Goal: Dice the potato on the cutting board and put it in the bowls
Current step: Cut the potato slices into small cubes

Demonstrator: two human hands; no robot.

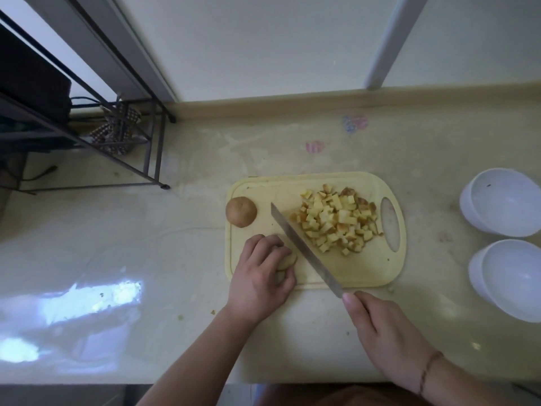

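Observation:
A pale yellow cutting board point(363, 273) lies on the counter. A heap of diced potato point(336, 221) covers its right half. A brown potato piece point(241, 211) sits at the board's left edge. My left hand point(260, 276) curls over another potato piece point(287, 260) near the board's front left. My right hand point(383, 329) grips the handle of a long knife point(301, 247), whose blade slants across the board just right of the held piece. Two white bowls, one farther point(502, 202) and one nearer point(509, 278), stand to the right with nothing visible inside.
A dark metal rack point(87, 133) stands at the back left of the counter. The wall and a raised ledge point(292, 105) run along the back. Small potato crumbs point(212, 312) lie on the glossy counter near my left wrist.

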